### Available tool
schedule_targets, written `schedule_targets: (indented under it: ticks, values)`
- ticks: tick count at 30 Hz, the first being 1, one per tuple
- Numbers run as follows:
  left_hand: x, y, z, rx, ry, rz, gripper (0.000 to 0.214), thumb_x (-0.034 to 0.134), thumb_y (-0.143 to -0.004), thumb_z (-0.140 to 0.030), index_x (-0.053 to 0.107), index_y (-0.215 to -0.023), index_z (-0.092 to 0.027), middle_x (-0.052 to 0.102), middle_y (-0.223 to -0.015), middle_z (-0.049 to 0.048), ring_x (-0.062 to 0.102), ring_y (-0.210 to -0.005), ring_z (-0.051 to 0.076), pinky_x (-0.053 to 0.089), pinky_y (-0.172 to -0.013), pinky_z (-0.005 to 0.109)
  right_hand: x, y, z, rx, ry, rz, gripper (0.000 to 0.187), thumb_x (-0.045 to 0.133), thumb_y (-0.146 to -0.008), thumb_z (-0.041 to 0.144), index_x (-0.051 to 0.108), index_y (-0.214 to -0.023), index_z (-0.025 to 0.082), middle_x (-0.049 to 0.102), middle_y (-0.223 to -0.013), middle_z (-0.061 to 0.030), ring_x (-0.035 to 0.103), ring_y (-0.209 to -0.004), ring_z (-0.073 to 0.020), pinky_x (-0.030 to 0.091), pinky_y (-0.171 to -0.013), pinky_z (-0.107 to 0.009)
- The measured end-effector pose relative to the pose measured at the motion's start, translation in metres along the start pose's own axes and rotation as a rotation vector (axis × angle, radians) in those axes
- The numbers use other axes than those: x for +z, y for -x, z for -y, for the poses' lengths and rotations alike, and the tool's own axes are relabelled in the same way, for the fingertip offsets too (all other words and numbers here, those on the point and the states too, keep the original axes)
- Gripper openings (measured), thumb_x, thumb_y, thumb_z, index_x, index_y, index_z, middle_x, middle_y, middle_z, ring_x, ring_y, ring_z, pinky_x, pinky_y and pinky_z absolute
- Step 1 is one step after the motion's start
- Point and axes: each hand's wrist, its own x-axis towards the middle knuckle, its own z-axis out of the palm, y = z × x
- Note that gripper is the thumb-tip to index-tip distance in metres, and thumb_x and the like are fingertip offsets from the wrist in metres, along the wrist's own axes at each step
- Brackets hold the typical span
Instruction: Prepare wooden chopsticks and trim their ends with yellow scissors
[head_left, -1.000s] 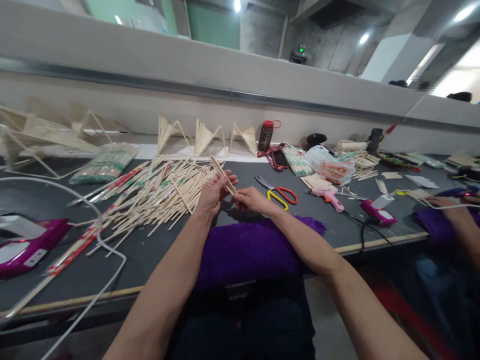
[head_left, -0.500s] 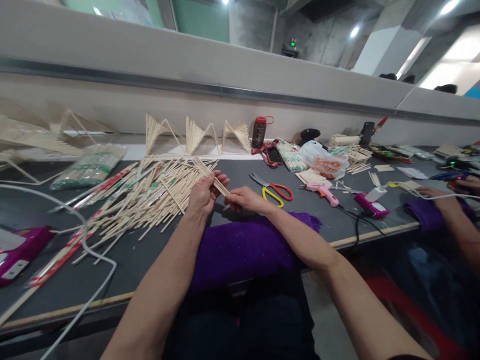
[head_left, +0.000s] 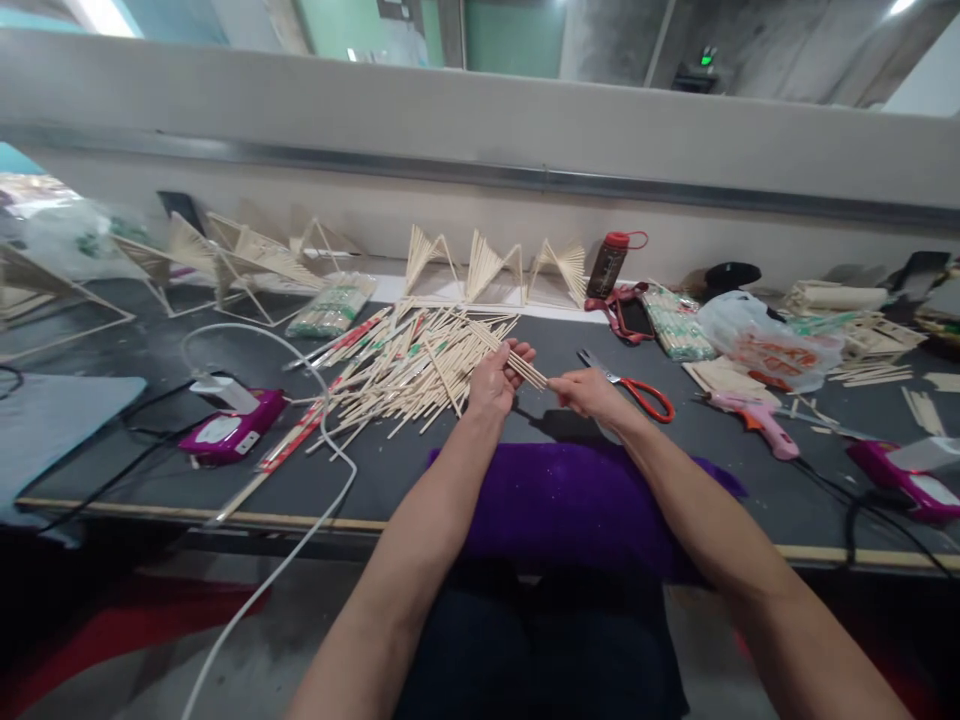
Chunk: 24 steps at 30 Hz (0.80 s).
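Observation:
Several thin wooden sticks (head_left: 528,370) lie slantwise across my left hand (head_left: 495,380), which is palm up with its fingers curled around them. My right hand (head_left: 587,393) pinches the lower right ends of those same sticks. Just beyond the left hand spreads a loose pile of wooden sticks (head_left: 409,375) on the dark table (head_left: 390,480). Scissors (head_left: 646,397) lie beside the right hand, partly hidden by it. Below both forearms a purple cloth (head_left: 562,495) covers the table's front edge.
Three twisted stick models (head_left: 491,268) stand against the wall, with a red-capped bottle (head_left: 609,265) to their right. A pink glue gun (head_left: 757,420) and a plastic bag (head_left: 772,340) are at right. A white cable (head_left: 330,420) loops near a purple power strip (head_left: 232,428) at left.
The view has swung left, so the table's things appear farther right. Both hands keep hold of the sticks. The scissors' yellow handle is now hidden behind my right hand.

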Motion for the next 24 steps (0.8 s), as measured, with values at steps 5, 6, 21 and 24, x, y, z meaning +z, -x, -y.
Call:
schedule_targets:
  ticks: [5,6,21,24]
  values:
    - [-0.007,-0.009,-0.004,0.002,0.027,-0.083,0.014,0.051,-0.087,-0.025,0.059,-0.093,-0.015,0.070,-0.091,0.0074,0.068,-0.087,0.016,0.050,-0.082,0.030,-0.010,-0.004,-0.010,0.046,-0.183,0.001,0.033,0.053,-0.077,0.045,0.065,-0.074,0.014,0.060,-0.055,0.0001,0.048,-0.042,-0.0069,0.031,-0.041,-0.019]
    - [-0.008,-0.010,-0.004,0.000,0.026,-0.087,0.014,0.052,-0.087,-0.025,0.058,-0.093,-0.014,0.070,-0.091,0.0074,0.068,-0.086,0.016,0.050,-0.081,0.030,-0.009,-0.004,-0.011,0.048,-0.183,0.019,0.030,0.054,-0.077,0.041,0.066,-0.082,0.014,0.064,-0.062,-0.0016,0.051,-0.046,-0.0072,0.032,-0.041,-0.018]
    - [0.016,0.003,0.014,0.161,-0.113,-0.031,0.019,0.060,-0.081,-0.027,0.060,-0.094,-0.013,0.070,-0.087,0.0095,0.068,-0.078,0.017,0.050,-0.073,0.029,0.025,-0.016,-0.004,0.160,-0.299,0.007,0.013,0.056,-0.072,0.027,0.056,-0.066,0.016,0.052,-0.046,0.0032,0.043,-0.035,-0.0064,0.024,-0.030,-0.017]
    - [0.021,0.006,0.016,0.210,-0.135,-0.027,0.020,0.062,-0.079,-0.028,0.062,-0.091,-0.012,0.069,-0.083,0.0084,0.068,-0.076,0.017,0.051,-0.072,0.029,0.025,-0.016,-0.005,0.124,-0.330,-0.004,0.005,0.053,-0.067,0.019,0.055,-0.064,0.016,0.050,-0.045,0.0043,0.041,-0.034,-0.0056,0.026,-0.030,-0.016]
